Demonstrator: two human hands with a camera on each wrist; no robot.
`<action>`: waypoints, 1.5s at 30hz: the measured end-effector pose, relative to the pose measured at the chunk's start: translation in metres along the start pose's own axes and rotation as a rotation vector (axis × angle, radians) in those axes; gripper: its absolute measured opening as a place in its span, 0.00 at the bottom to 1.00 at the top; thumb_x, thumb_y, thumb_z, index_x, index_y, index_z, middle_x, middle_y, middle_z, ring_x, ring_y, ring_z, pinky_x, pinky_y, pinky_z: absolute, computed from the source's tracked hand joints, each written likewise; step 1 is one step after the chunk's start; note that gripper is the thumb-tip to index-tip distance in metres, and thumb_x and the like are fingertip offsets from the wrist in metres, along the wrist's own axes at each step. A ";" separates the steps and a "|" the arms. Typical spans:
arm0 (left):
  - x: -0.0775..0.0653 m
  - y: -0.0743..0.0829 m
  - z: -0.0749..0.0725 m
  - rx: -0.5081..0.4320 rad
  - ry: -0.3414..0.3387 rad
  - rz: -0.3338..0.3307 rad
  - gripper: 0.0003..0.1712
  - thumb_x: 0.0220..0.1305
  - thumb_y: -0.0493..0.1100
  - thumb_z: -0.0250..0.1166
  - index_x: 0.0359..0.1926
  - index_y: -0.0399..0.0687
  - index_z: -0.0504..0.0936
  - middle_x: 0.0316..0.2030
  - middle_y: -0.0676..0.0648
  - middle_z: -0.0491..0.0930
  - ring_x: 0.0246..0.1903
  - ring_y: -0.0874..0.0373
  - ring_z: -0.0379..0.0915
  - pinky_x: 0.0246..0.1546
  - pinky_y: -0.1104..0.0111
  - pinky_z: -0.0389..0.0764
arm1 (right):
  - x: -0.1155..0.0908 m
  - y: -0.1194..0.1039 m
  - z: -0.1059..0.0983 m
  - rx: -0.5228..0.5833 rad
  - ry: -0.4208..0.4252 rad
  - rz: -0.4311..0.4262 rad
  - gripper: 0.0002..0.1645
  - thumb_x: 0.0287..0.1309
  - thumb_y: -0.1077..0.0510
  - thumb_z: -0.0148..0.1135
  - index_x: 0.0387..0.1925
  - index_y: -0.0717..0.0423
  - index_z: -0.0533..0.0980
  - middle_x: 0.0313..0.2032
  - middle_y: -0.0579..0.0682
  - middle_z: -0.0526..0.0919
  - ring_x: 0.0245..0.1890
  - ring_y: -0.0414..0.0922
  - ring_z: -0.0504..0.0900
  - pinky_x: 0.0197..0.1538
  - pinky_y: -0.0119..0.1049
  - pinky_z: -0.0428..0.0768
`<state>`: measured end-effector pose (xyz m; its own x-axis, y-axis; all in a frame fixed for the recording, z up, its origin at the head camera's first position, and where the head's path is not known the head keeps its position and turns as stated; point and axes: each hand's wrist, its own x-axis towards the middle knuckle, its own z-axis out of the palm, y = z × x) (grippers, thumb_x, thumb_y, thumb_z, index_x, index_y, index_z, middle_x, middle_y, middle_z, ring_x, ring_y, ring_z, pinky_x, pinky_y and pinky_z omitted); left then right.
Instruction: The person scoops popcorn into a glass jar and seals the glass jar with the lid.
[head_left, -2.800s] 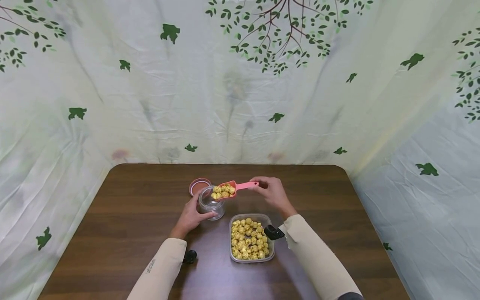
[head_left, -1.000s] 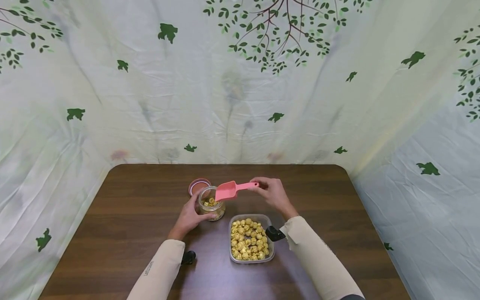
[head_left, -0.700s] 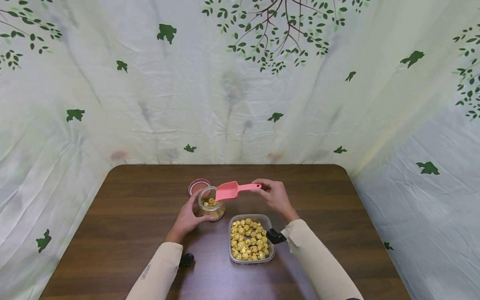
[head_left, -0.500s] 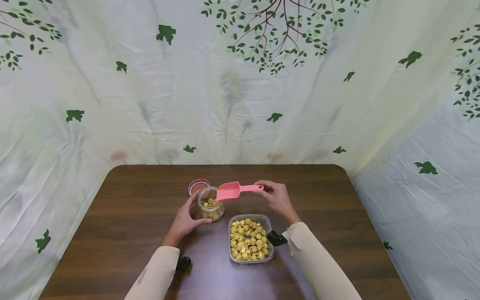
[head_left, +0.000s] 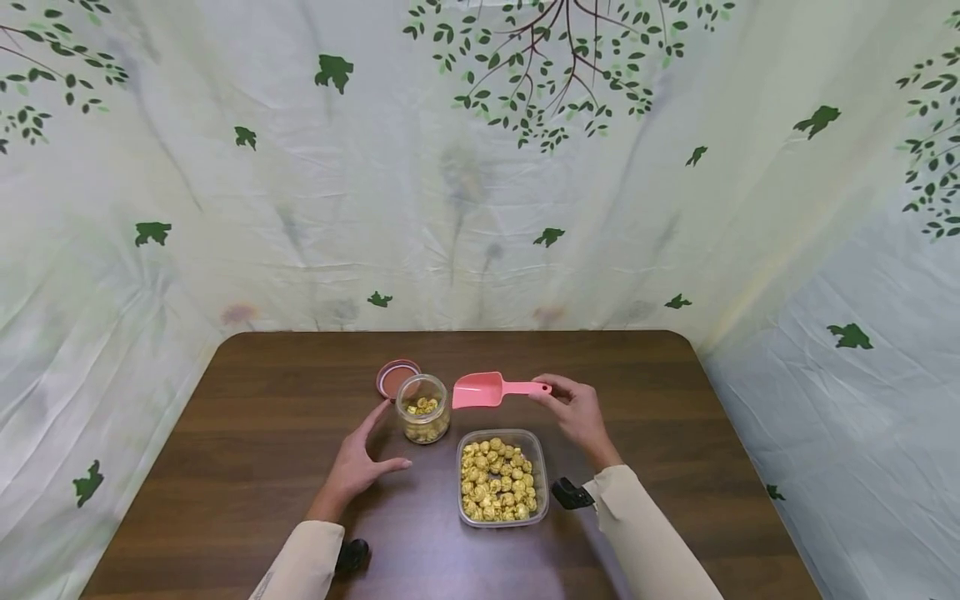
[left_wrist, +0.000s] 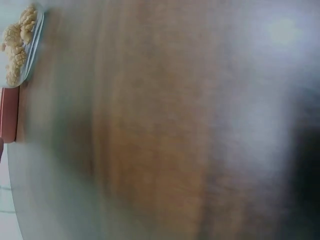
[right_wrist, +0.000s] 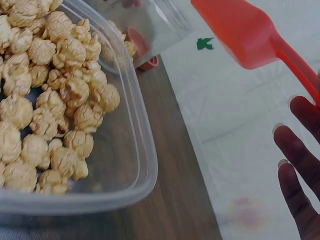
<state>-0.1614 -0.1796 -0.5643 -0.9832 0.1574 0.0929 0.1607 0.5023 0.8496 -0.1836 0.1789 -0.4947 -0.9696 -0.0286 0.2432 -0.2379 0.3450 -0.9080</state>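
Note:
My right hand [head_left: 576,414] pinches the handle end of a pink scoop [head_left: 480,390], whose bowl has nothing in it and hangs just right of the jar. The clear jar [head_left: 423,425] stands upright and uncapped, partly filled with popcorn [head_left: 422,406]. Left of the jar and apart from it, my left hand [head_left: 352,467] has its thumb and fingers spread, holding nothing. In front of the jar sits a clear plastic tub [head_left: 542,475] full of caramel popcorn [right_wrist: 65,110]. The right wrist view shows the scoop [right_wrist: 245,35] held up beyond the tub's rim.
A round red-rimmed lid [head_left: 396,377] lies behind the jar on the brown wooden table [head_left: 285,417]. Behind the table hangs a pale cloth [head_left: 450,275] printed with leaves. Black wrist cameras sit at both cuffs.
Popcorn has gone from the scoop into the jar. My left hand has let go of the jar and drawn back toward me. My right hand has moved the scoop rightward.

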 end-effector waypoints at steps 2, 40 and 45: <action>-0.006 -0.001 0.000 0.009 0.006 -0.003 0.60 0.37 0.47 0.82 0.71 0.47 0.60 0.68 0.37 0.63 0.67 0.38 0.56 0.63 0.41 0.59 | -0.004 0.000 -0.003 0.009 0.009 -0.004 0.12 0.56 0.61 0.67 0.42 0.61 0.83 0.36 0.55 0.84 0.31 0.40 0.76 0.33 0.28 0.77; -0.061 0.002 0.052 -0.013 -0.013 0.214 0.61 0.28 0.47 0.84 0.68 0.40 0.66 0.64 0.40 0.70 0.63 0.53 0.64 0.60 0.85 0.53 | -0.061 0.031 -0.054 -0.059 0.046 -0.012 0.12 0.53 0.67 0.68 0.41 0.64 0.82 0.36 0.56 0.84 0.35 0.35 0.79 0.38 0.25 0.80; -0.061 0.006 0.059 0.005 -0.044 0.203 0.61 0.29 0.50 0.84 0.68 0.41 0.66 0.64 0.40 0.70 0.62 0.43 0.65 0.62 0.77 0.58 | -0.066 0.023 -0.057 -0.115 0.055 -0.014 0.12 0.52 0.71 0.67 0.40 0.67 0.82 0.37 0.59 0.84 0.35 0.34 0.78 0.38 0.26 0.80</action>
<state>-0.0957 -0.1355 -0.5956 -0.9257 0.2927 0.2395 0.3560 0.4610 0.8128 -0.1215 0.2418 -0.5122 -0.9607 0.0157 0.2770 -0.2405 0.4504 -0.8598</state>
